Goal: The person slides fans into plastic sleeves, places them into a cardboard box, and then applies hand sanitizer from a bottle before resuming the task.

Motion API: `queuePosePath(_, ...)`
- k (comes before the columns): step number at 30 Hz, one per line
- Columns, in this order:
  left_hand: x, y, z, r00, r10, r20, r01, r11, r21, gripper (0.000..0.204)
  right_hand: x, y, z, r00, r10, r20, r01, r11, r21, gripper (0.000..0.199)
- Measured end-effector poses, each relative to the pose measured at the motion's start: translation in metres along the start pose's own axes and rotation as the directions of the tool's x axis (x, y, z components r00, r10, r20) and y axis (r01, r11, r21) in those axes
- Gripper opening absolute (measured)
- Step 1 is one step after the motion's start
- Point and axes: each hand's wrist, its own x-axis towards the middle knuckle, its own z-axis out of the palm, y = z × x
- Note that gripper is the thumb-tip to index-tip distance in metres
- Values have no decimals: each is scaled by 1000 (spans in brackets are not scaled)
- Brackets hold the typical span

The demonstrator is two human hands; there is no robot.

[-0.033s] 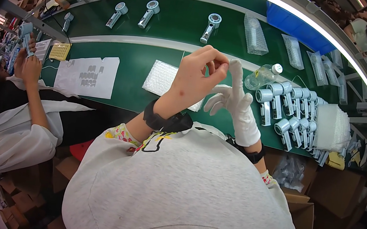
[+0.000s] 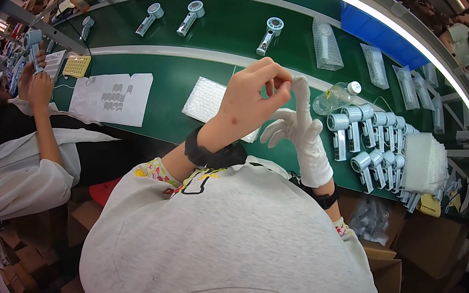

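The bare left hand (image 2: 251, 97) is raised above the green bench (image 2: 165, 84), its thumb and forefinger pinched shut on the tip of the white glove (image 2: 303, 135) worn on the right hand (image 2: 300, 132). The pinch sits right at the end of the glove's upright forefinger. The right hand's fingers are spread open and hold nothing; the forefinger points up while the others fan out to the left. Both hands hover over the near edge of the bench, touching each other only at that fingertip. A black band (image 2: 206, 154) circles the left wrist, and another dark band shows at the right wrist below the glove's cuff.

Behind the hands a sheet of bubble wrap (image 2: 205, 99) lies flat on the bench. Just right of the glove stands a clear plastic bottle (image 2: 333, 97), tipped on its side, and beside it a cluster of pale blue handheld fans (image 2: 369, 136). A stack of white foam sheets (image 2: 423, 162) sits further right. To the left lies a white paper sheet (image 2: 112, 95), and a co-worker's hands (image 2: 35, 80) work at the far left.
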Motion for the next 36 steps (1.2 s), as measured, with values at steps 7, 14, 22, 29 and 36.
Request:
queuePosePath(7,2,-5,4,992,124,-38,-106,947,304,5,-2,0,-2,1000,4,22,-3,999,-32,108)
queuePosePath(14,4,-21,-9,993,-118,14,116,987,114,15,-5,-16,-3,997,-72,-26,71,997,-24,106)
queuePosePath(22,8,1,0,977,-130,171,173,949,-264,25,0,0,-14,991,-44,125,29,993,117,110)
queuePosePath(29,4,-4,-2,936,-191,297,306,858,-413,19,-7,-4,-3,1000,2,12,-2,1000,-3,108)
queuePosePath(36,0,-8,-12,994,48,97,-48,999,-8,7,-2,11,0,1000,-3,-31,-1,990,-140,104)
